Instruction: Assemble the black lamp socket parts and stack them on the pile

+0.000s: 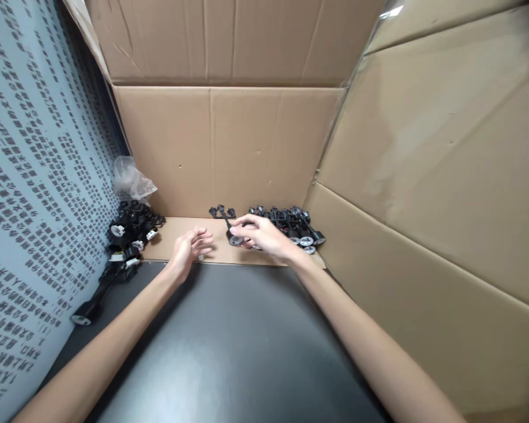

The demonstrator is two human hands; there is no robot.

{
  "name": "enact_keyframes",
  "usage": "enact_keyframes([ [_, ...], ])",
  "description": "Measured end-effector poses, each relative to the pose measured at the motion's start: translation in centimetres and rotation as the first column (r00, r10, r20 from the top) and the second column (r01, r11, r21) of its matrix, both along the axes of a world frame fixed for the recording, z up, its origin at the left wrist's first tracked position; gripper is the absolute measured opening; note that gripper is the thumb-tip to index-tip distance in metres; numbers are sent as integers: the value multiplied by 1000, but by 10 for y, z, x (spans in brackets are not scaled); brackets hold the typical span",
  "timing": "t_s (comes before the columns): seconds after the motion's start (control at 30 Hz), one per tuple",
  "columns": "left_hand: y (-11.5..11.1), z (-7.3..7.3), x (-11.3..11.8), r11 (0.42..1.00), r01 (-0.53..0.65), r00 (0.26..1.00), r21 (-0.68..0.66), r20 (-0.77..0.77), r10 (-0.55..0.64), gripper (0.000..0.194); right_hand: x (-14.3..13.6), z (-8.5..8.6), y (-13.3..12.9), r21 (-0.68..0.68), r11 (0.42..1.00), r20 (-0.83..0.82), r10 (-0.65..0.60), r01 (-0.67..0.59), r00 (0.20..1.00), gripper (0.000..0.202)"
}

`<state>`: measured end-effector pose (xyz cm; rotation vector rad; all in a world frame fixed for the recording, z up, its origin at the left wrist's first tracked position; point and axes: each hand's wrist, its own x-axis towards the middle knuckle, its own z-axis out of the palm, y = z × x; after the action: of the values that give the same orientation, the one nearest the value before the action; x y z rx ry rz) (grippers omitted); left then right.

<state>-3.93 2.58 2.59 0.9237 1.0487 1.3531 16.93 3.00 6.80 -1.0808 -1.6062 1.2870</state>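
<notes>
My right hand [262, 235] grips a black stemmed part [229, 232] by its wide end, which has a pale round face. Its thin stem leans up toward the back cardboard wall. To the left, my left hand [190, 249] is held with fingers apart and no part in it. A small whitish bit [200, 257] shows beside its fingertips; I cannot make out what it is. Behind and right of my right hand lies a row of similar black parts [306, 241], several with pale round faces. My right hand partly hides this row.
At the left lies a heap of black parts [134, 226] with white pieces and a clear plastic bag [132, 176] behind it. One longer black part [88, 308] rests nearer on the dark tabletop [229, 341]. Cardboard walls [255, 147] stand behind and right; a printed sheet [35, 194] stands left.
</notes>
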Motion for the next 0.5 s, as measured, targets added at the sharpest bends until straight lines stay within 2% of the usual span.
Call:
enact_keyframes([
  [0.1,1,-12,-2,998,-23,989,62,-141,31,32,39,25,4,42,994,73,-102,100,992,27],
  [0.17,1,-20,-1,994,-19,979,109,-197,41,39,66,33,8,56,975,175,-221,215,959,26],
  [0.3,-1,-28,1,970,-49,943,237,-308,123,48,103,27,18,98,896,353,-439,433,826,23],
  [0.4,-2,-30,1,948,-90,903,306,-376,207,48,113,17,24,116,877,451,-466,467,761,22],
  [0.5,-2,-31,0,942,-100,888,321,-399,230,48,114,15,27,143,874,542,-462,465,702,21],
])
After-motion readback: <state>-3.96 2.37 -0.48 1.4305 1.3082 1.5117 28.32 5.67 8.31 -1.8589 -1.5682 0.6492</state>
